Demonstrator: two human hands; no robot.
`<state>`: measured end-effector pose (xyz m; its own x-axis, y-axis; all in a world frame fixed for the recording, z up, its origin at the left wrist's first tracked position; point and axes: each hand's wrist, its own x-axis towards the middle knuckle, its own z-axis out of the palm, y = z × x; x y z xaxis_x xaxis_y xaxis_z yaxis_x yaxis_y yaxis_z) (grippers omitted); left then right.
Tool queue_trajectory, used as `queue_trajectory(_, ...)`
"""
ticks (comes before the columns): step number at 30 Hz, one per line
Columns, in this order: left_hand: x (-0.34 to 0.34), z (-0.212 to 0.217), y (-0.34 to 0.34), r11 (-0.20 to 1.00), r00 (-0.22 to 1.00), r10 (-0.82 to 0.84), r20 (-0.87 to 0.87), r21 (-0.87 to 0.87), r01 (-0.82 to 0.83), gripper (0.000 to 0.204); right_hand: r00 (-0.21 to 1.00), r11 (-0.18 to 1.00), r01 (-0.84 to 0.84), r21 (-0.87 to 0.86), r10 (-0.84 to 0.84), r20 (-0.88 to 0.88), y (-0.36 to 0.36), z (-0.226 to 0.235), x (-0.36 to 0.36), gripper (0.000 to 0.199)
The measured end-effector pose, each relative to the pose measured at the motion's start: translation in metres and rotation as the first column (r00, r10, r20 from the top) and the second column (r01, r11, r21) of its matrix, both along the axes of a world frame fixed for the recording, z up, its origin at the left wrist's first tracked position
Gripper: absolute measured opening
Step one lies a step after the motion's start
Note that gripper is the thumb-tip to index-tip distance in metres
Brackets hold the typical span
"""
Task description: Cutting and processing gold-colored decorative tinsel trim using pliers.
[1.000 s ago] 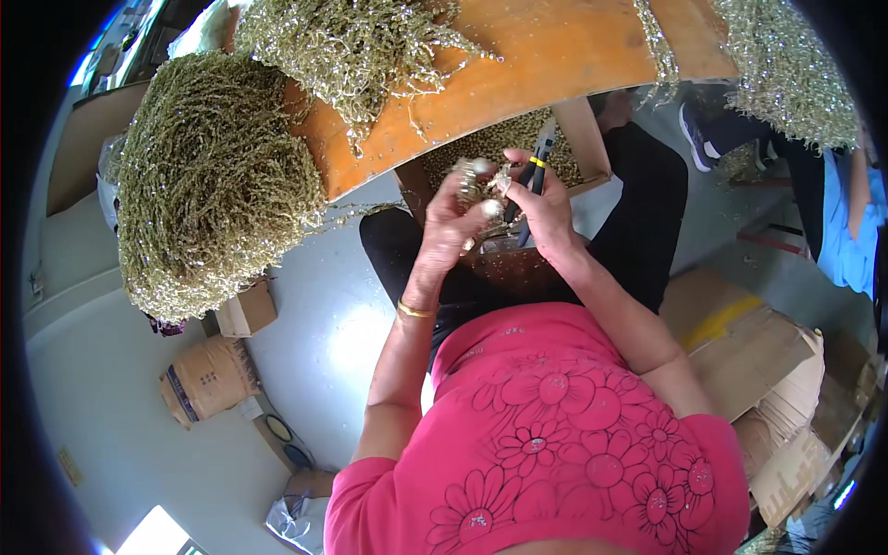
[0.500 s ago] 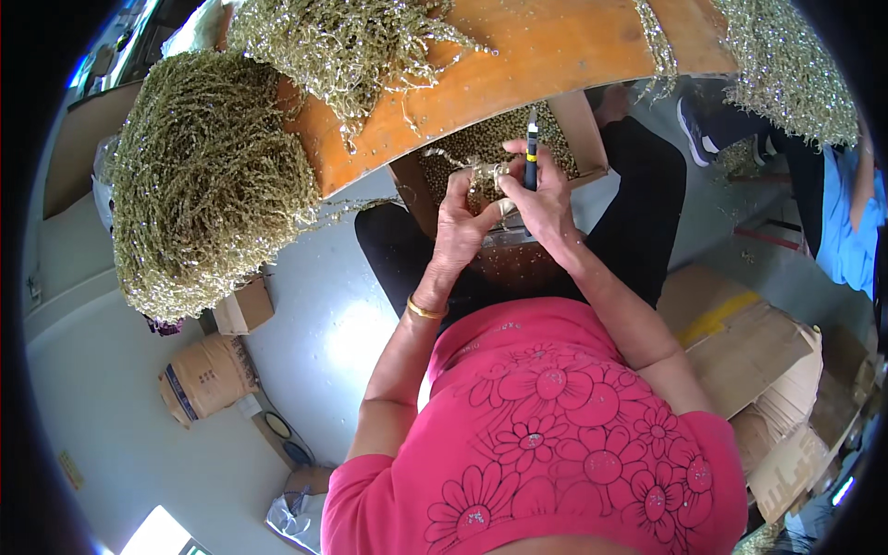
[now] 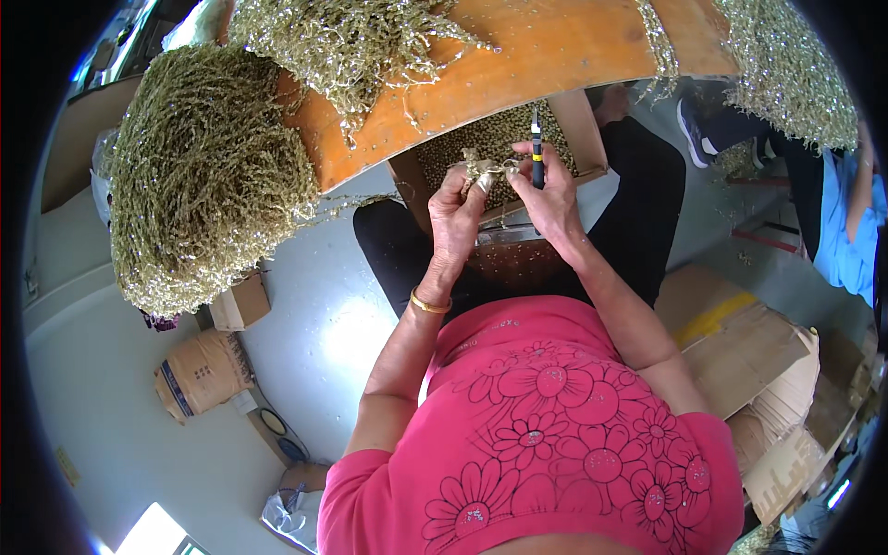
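Holding a small greenish-gold sprig (image 3: 490, 169) between both hands, you sit at an orange table (image 3: 555, 46). Your left hand (image 3: 455, 217) pinches the sprig from below, fingers closed on it. Your right hand (image 3: 553, 196) is clenched on a thin dark tool (image 3: 536, 153) with a yellow band, which stands upright, tip pointing up just right of the sprig. The right fingertips also seem to touch the sprig, though the contact is too small to be sure.

A second ago both hands sat lower and closer to your body, with the tool tilted. Now they are raised and pushed forward, and the tool is upright. To my eye, that means you are working the sprig with the tool rather than reaching for a new one.

Directly beyond the grip lies a box (image 3: 592, 139) filled with small pieces of the same colour. Far to the left of the grip, a large heap (image 3: 208, 176) of the stringy material hangs over the table edge. A smaller clump (image 3: 347, 42) lies above and left. To the far right, another person's blue sleeve (image 3: 846, 240) shows.
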<state>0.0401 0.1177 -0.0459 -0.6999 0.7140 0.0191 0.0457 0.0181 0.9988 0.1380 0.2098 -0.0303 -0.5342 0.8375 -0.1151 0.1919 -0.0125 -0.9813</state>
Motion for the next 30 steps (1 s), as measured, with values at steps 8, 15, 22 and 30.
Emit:
queue_trajectory(8, -0.001, 0.020, 0.001, 0.988, 0.915, -0.087, 0.393, -0.083, 0.129, 0.009, 0.939, 0.975, -0.220, -0.028, 0.220, 0.265, 0.001, 0.034, 0.042, 0.040)
queue_trajectory(15, 0.000, 0.018, 0.002, 0.984, 0.962, -0.124, 0.241, -0.097, 0.152, 0.009, 0.797, 0.579, -0.553, -0.599, 0.577, -0.178, 0.006, 0.029, 0.052, 0.046)
queue_trajectory(22, 0.001, 0.016, 0.002, 0.985, 0.972, -0.111, 0.209, -0.105, 0.135, 0.007, 0.742, 0.556, -0.626, -0.547, 0.641, -0.197, 0.008, 0.016, 0.046, 0.048)
queue_trajectory(30, -0.003, 0.021, 0.000, 0.953, 0.985, -0.166, -0.051, -0.266, 0.147, 0.011, 0.757, 0.609, -0.619, -0.495, 0.631, -0.169, 0.007, 0.011, 0.043, 0.046)
